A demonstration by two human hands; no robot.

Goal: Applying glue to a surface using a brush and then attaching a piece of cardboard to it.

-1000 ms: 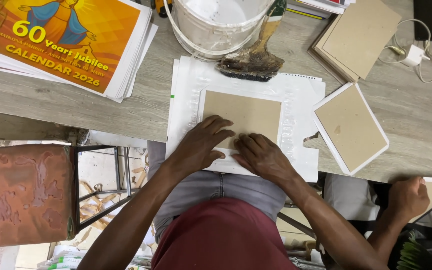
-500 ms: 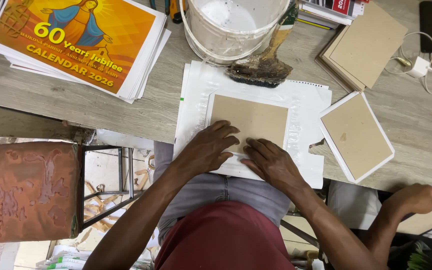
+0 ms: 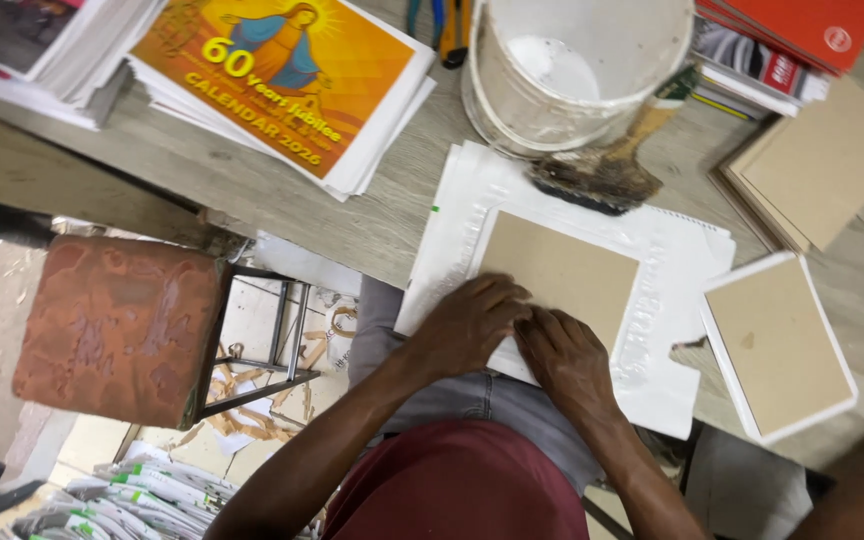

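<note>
Pressing flat, the left hand (image 3: 467, 325) and right hand (image 3: 564, 358) bear on the cardboard's (image 3: 564, 272) six o'clock edge, grips released. Uneven pressure risks wrinkling the white paper (image 3: 677, 262) beneath.

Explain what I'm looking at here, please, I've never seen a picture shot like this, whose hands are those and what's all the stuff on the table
The picture comes from a camera worn on a person's head, looking straight down, so you see their own arms and lap. Their left hand and right hand press flat on the near edge of a brown cardboard sheet, which lies on a stack of white paper. Neither hand grips anything. Around it on the wooden table are a white bucket, a worn brush leaning against it, a pile of orange printed calendars, a white-edged board and more cardboard. A rust-coloured stool stands at the left. The arm at the far right belongs to someone else.
</note>
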